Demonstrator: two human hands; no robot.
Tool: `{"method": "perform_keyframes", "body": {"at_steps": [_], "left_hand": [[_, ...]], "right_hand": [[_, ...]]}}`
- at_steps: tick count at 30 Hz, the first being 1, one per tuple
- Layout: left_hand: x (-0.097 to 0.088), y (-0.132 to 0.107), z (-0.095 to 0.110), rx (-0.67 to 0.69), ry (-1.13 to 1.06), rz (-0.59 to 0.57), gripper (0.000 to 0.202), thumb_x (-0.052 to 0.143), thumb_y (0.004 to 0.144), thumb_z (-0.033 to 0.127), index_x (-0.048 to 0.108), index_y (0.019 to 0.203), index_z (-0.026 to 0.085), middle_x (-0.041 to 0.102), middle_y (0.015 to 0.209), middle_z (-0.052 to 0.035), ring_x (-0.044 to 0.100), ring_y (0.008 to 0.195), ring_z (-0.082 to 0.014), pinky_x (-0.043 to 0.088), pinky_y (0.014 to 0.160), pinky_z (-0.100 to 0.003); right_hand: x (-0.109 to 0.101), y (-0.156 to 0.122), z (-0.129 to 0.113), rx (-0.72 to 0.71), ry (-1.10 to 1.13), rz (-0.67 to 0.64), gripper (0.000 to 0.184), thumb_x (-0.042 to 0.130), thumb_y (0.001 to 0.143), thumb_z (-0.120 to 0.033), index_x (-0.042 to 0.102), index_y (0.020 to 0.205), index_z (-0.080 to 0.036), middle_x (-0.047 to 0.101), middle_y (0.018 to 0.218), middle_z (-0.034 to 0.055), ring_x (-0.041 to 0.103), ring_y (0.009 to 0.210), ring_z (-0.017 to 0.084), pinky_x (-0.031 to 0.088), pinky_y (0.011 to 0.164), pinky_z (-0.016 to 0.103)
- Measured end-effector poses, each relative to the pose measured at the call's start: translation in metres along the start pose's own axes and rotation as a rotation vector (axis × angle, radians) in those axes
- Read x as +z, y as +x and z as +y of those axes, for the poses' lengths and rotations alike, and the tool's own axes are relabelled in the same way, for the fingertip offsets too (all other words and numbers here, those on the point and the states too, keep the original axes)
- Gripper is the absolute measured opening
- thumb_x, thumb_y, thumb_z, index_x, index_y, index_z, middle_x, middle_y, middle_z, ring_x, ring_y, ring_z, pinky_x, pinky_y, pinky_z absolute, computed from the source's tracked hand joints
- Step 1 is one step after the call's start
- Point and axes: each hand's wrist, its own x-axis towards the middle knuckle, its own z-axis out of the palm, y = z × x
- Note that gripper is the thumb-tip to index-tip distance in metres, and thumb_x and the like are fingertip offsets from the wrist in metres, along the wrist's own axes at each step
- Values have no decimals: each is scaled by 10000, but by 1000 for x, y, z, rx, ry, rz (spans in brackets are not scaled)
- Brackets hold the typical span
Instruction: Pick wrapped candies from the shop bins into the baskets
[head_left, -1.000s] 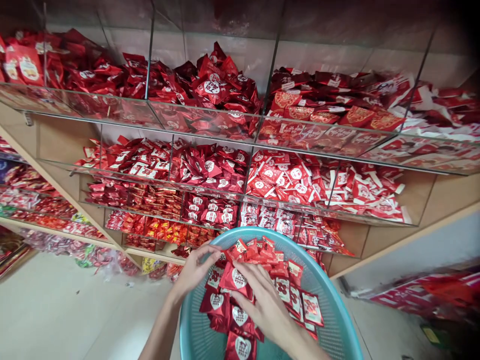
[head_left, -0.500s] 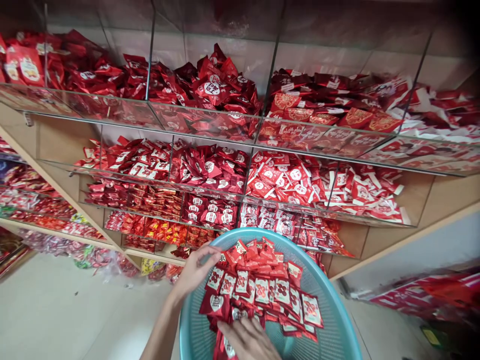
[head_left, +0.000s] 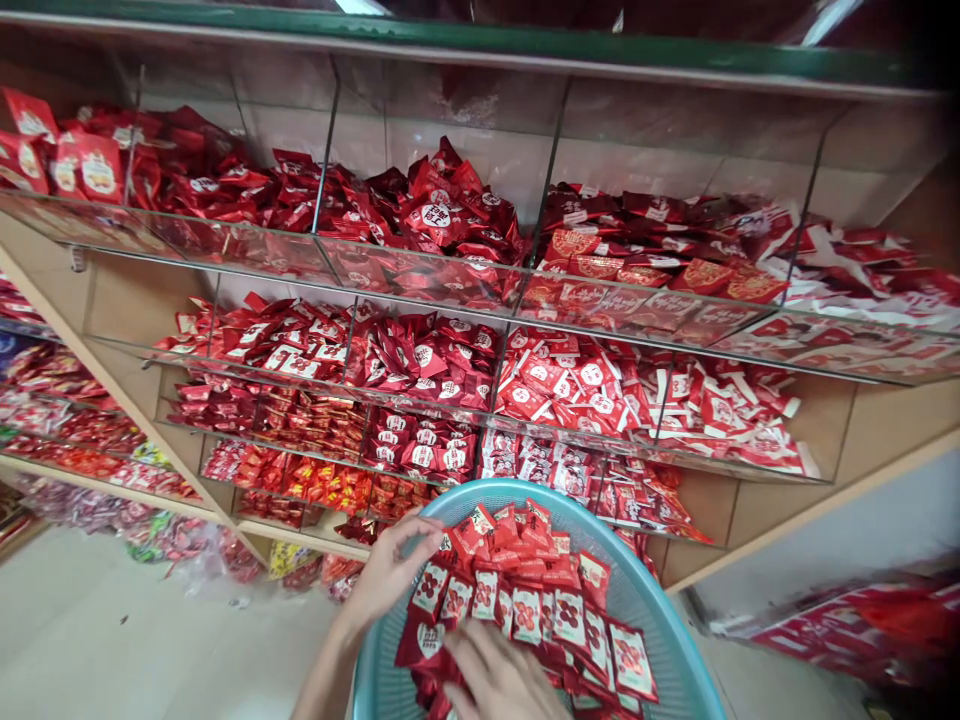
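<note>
A teal plastic basket [head_left: 660, 625] sits low in the middle, filled with several small red candy packets [head_left: 540, 590]. My left hand [head_left: 390, 572] grips the basket's left rim, thumb over the edge and fingers curled. My right hand [head_left: 499, 680] lies in the basket at the bottom edge of the view, fingers bent over dark red heart-printed packets [head_left: 421, 640]; whether it grasps any is hidden.
Tiered glass-fronted bins [head_left: 420, 270] on wooden shelving hold heaps of red wrapped sweets, split by dividers [head_left: 551, 185]. More shelves of sweets run off to the left [head_left: 67, 420]. Pale floor [head_left: 112, 640] lies below, and red bags [head_left: 862, 625] lie at the lower right.
My right hand drew back from the middle of the basket toward me, uncovering rows of packets. The view tilted up slightly. My left hand stayed on the rim.
</note>
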Motion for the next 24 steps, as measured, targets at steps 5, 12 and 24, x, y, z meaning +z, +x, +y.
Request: {"method": "perform_keyframes", "body": {"at_steps": [5, 12, 24], "left_hand": [[0, -2, 3, 14, 15, -17, 261, 528, 818, 410, 673, 824, 193, 689, 992, -44, 590, 983, -205, 423, 912, -308], [1, 0, 0, 0, -2, 17, 253, 543, 807, 423, 680, 824, 210, 687, 1029, -32, 580, 1028, -201, 399, 944, -300], [1, -1, 3, 3, 23, 25, 274, 547, 795, 446, 687, 814, 211, 691, 1015, -38, 564, 1060, -222, 380, 976, -339]], "right_hand": [[-115, 108, 25, 111, -105, 83, 265, 334, 925, -252, 506, 1109, -170, 629, 990, 102, 625, 885, 215, 537, 691, 335], [-170, 236, 60, 431, -217, -113, 307, 400, 852, -55, 569, 1107, -83, 635, 1062, 184, 603, 1031, 237, 484, 819, 316], [-164, 266, 81, 573, -131, -244, 385, 598, 766, -118, 574, 1148, -79, 620, 1141, 180, 599, 1056, 254, 513, 821, 323]]}}
